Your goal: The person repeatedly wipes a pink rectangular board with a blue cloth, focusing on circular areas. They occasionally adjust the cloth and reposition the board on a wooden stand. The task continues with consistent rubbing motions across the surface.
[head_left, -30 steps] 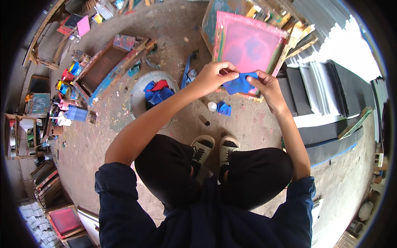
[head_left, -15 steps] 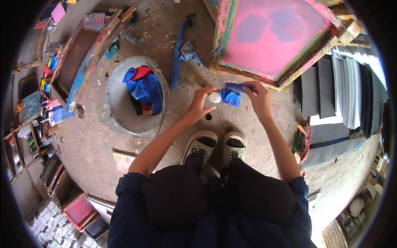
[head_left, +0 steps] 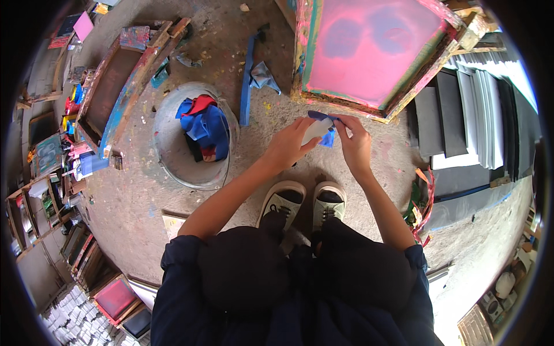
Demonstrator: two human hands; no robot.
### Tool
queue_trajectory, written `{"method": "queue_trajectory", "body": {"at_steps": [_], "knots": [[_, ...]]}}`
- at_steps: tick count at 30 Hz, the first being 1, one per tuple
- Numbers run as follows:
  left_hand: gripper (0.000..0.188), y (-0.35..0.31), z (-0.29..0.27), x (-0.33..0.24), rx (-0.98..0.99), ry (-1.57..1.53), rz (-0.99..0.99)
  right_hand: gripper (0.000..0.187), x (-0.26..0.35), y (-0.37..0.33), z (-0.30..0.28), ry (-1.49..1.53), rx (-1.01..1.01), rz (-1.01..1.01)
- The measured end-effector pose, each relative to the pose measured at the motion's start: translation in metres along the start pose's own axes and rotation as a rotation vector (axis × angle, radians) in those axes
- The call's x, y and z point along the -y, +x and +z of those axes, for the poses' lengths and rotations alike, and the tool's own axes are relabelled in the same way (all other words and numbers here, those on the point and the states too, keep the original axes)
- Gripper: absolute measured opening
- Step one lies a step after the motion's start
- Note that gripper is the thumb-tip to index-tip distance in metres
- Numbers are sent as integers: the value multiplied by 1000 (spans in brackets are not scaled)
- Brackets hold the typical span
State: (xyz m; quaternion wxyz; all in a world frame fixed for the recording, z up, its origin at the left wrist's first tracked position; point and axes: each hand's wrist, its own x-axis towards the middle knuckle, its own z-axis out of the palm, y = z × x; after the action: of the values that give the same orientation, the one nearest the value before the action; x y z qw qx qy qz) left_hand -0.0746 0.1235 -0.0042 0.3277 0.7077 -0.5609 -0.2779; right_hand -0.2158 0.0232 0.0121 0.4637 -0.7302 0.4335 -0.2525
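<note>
My left hand (head_left: 287, 144) is closed around a whitish bottle (head_left: 315, 132), which lies tilted with its far end toward a blue cloth (head_left: 328, 139). The fingers of my right hand (head_left: 356, 145) pinch the top of this cloth, and its lower part hangs down beside the bottle. Bottle and cloth overlap in the picture; whether they touch I cannot tell. Both hands are close together above the floor, in front of my shoes (head_left: 330, 199). A small dark round thing on the floor is mostly hidden under my left hand.
A grey bucket (head_left: 167, 151) with blue and red cloths (head_left: 205, 130) stands to the left. Ahead right leans a pink screen frame (head_left: 369, 86). Blue strips (head_left: 249, 81) lie on the floor. Stacked dark and white sheets (head_left: 450, 115) stand right, another wooden frame (head_left: 112, 86) far left.
My left hand has closed on the bottle and moved right with it, tipping it from upright toward the cloth. My right hand has shifted slightly, still holding the cloth.
</note>
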Motion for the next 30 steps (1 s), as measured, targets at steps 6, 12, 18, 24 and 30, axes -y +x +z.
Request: {"method": "queue_trajectory", "body": {"at_steps": [6,12,18,24,30], "knots": [[32,3,-4,-21,-71,236,23,19,-6,-11,7,-27,-102,-40],[31,7,4,-22,-62,371,-19,19,-13,-14,13,-13,-130,53],[30,11,7,-16,-27,408,-8,19,-29,-13,18,25,-130,149],[30,14,2,-20,-15,416,22,20,-30,-12,19,106,-134,201],[34,14,3,-12,-16,359,-9,22,-21,-12,15,119,-121,240]]}}
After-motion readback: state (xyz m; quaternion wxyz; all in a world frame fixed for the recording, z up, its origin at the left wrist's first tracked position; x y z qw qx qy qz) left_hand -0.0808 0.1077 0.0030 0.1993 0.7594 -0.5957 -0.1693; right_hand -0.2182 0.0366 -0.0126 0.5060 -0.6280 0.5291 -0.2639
